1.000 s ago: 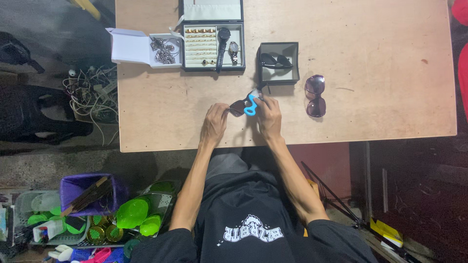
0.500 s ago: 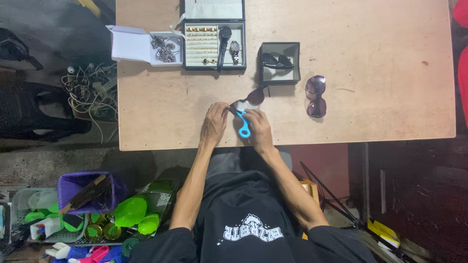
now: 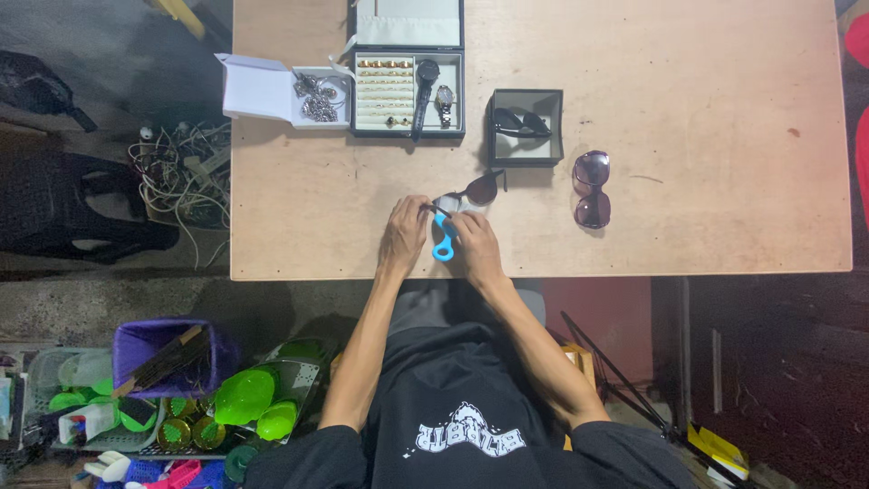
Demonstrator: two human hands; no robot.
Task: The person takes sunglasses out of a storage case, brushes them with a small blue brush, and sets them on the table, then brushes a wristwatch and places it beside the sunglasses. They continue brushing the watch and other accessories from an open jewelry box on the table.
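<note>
Both forearms extend from the torso onto the near edge of the table [image 3: 724, 136] and converge at its middle. The left hand [image 3: 405, 234] lies palm down, fingers curled, its fingertips pinched on the end of a thin dark arm of the sunglasses [image 3: 478, 189]. The right hand [image 3: 475, 246] lies just beside it, knuckles up, fingers closed around a blue tool [image 3: 443, 240]; the tool's looped end shows between the two hands. Exact finger contact on the tool is partly hidden by the hand.

The sunglasses rest on the table just beyond the fingertips, one dark lens visible, close to the front of a small open box [image 3: 527, 127] that holds another dark pair. A further pair of sunglasses with round lenses [image 3: 591, 188] lies to the right, well apart from the hands. A jewellery case [image 3: 407, 91] with rings and watches and a white box [image 3: 272, 91] stand at the far edge.

Compared with one second ago, the blue tool has moved from above the hands, near the lens, to a lower position between them. The held sunglasses have shifted toward the small box. Both hands have drawn slightly nearer the table edge.
</note>
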